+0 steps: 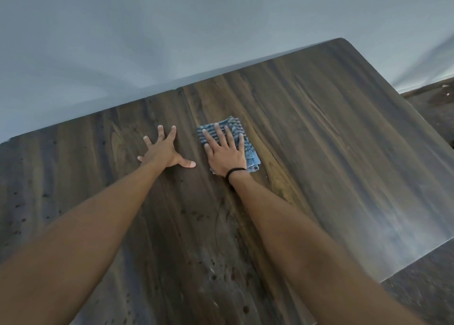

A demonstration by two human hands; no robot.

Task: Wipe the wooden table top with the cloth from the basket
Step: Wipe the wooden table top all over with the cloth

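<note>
Right hand: My right hand (pixel 226 153) lies flat on the cloth (pixel 248 152), fingers spread a little and stretched out. It is not closed around the cloth. It just presses down on it from above.

Left hand: My left hand (pixel 163 152) is wide open, palm down on the bare wood, just to the left of the cloth. It has nothing in it. I think it is there to steady me.

Cloth: It is a small blue striped cloth, folded. It lies toward the far side of the table (pixel 331 140), near the middle from left to right. Most of it is under my right hand. Its far edge and right edge peek out.

Long way of the cloth: It runs from near to far, the same way my right fingers point.

Which hand is closer: The right one, because it is already on top of the cloth. The left hand is beside it and not touching it.

Wall: A pale wall (pixel 122 41) runs along the far edge of the table.

Dirt: I see dark spots and a pale smear on the near part of the wood, between my arms.

Next move: I think the cloth should slide toward me, to the spotty part. The right hand must keep pressing or the cloth may bunch up.

Basket: I cannot see it here.
</note>
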